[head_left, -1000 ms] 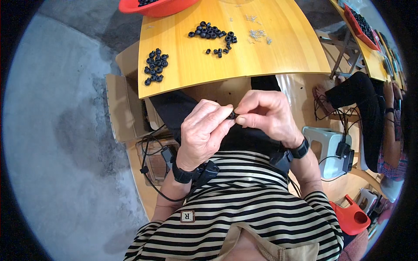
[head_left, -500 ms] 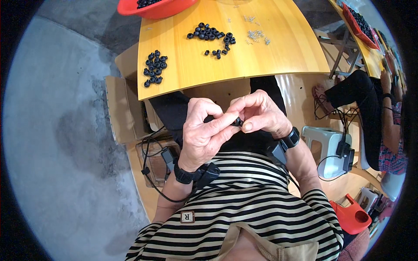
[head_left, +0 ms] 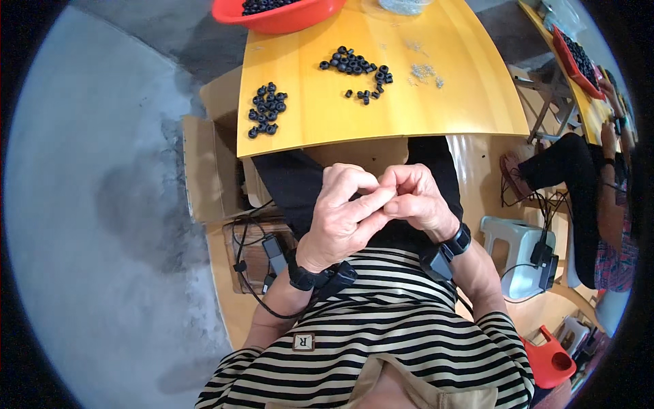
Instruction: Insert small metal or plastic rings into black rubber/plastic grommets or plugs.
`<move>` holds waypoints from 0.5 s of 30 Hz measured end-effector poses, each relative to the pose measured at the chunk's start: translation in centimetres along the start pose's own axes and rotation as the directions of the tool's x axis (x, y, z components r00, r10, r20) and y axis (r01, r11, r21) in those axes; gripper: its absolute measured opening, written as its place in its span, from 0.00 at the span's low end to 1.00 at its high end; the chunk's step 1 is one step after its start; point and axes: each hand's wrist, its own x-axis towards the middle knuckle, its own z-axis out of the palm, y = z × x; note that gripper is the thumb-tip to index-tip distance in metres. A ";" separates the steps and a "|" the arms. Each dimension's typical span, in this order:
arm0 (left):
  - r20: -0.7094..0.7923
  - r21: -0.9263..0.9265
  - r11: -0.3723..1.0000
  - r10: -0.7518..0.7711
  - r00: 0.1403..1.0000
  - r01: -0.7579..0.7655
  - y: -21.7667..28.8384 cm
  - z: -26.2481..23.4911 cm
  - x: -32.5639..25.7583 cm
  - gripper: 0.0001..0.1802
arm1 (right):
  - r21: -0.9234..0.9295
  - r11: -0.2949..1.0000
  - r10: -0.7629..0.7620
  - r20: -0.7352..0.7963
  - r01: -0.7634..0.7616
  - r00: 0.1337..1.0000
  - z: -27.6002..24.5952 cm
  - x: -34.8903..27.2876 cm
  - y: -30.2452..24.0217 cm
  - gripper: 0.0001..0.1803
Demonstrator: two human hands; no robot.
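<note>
Both hands, left (head_left: 340, 218) and right (head_left: 415, 201), press curled fingertips together above the lap; anything pinched is hidden.

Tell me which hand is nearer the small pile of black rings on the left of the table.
Left. The left hand sits below the small pile, nearly under it. The right hand is farther off to the right, fingertips meeting the left's.

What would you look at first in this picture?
The two hands pressed together in the middle: the left hand and right hand meet fingertip to fingertip above the lap. Next, the yellow table with little black rings in piles, and the red tub at its far edge.
</note>
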 end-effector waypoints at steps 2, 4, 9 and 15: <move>0.034 0.004 0.999 -0.035 0.999 0.035 -0.1 -0.1 0.1 0.19 | 0.033 0.998 0.061 0.013 -0.061 0.998 -0.4 -0.2 0.1 0.09; 0.054 -0.024 0.999 -0.033 0.998 0.034 -0.6 0.0 -0.2 0.18 | 0.111 0.979 0.171 0.022 -0.172 0.985 -0.5 -0.5 -0.2 0.09; 0.061 -0.069 0.996 -0.048 0.997 0.053 -0.6 0.1 -0.4 0.18 | 0.073 0.995 0.064 0.079 -0.070 0.995 -0.7 -0.3 1.0 0.13; 0.057 -0.033 0.999 0.042 0.998 -0.040 -0.2 0.6 0.0 0.18 | 0.062 0.958 0.265 0.181 -0.280 0.947 -1.5 0.0 -0.2 0.13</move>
